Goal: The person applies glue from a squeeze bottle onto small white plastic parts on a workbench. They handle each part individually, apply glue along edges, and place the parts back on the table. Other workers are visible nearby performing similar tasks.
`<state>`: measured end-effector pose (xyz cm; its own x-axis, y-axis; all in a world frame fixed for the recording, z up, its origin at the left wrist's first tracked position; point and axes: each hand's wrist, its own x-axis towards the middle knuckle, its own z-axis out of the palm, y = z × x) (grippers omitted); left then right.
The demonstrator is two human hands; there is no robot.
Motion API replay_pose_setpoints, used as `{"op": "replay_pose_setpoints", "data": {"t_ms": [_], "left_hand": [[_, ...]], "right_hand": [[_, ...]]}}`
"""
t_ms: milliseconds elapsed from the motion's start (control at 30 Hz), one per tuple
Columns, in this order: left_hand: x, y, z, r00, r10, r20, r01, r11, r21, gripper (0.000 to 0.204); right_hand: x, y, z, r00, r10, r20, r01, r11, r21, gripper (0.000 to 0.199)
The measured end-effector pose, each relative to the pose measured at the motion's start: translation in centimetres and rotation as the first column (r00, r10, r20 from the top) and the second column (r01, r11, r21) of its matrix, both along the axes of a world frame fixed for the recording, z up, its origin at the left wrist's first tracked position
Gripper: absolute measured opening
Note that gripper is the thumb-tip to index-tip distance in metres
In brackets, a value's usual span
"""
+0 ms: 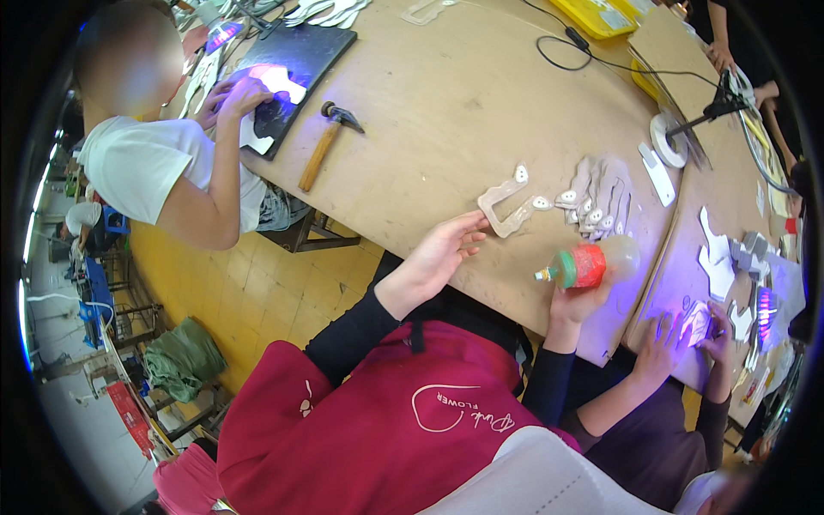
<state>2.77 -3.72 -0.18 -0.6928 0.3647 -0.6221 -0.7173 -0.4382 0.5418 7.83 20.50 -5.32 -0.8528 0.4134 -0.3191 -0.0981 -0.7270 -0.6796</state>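
Note:
My left hand [442, 253] reaches over the table's near edge, fingers stretched and loosely apart. Its fingertips touch the left edge of a beige U-shaped cut piece [495, 209] that lies flat, with a white oval tab on each of its two ends. In my right hand [577, 302] is a squeeze bottle [589, 265], tipped on its side. The bottle has a green shoulder, a red band and a narrow nozzle pointing left, toward the piece but apart from it. Just beyond the bottle lies an overlapping pile of similar beige pieces [596, 193] with white tabs.
A wooden-handled hammer [324, 153] lies at left, beside a black board [319, 53] where a co-worker handles white pieces under a lamp. At right, another person's hands [678, 339] work under violet light. A lamp stand [669, 140], a cable and a yellow tray [592, 19] are farther back.

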Motion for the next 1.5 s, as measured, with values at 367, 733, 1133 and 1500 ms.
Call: {"op": "replay_pose_setpoints", "data": {"t_ms": [367,733,1133,1500], "left_hand": [[-4.4,-1.4,-0.9,0.97,-0.026,-0.242,0.008,0.997,-0.074,0.043],[-22.5,-8.7,-2.9,0.933,-0.215,-0.29,0.075,0.901,-0.428,0.044],[-34.8,-13.3,-1.8,0.821,-0.299,-0.486,-0.342,0.424,-0.838,0.048],[-28.4,-8.9,-2.3,0.385,-0.826,-0.412,-0.707,0.023,-0.707,0.039]], "right_hand": [[-0.3,0.3,-0.1,0.999,-0.047,0.013,0.046,0.996,0.076,0.064],[-0.5,0.6,-0.6,1.0,-0.03,-0.003,0.03,0.997,0.069,0.062],[-1.3,0.1,-0.7,1.0,-0.018,-0.022,0.019,0.999,0.047,0.061],[-0.9,-0.1,-1.2,0.991,-0.088,0.099,0.091,0.995,-0.027,0.06]]}}
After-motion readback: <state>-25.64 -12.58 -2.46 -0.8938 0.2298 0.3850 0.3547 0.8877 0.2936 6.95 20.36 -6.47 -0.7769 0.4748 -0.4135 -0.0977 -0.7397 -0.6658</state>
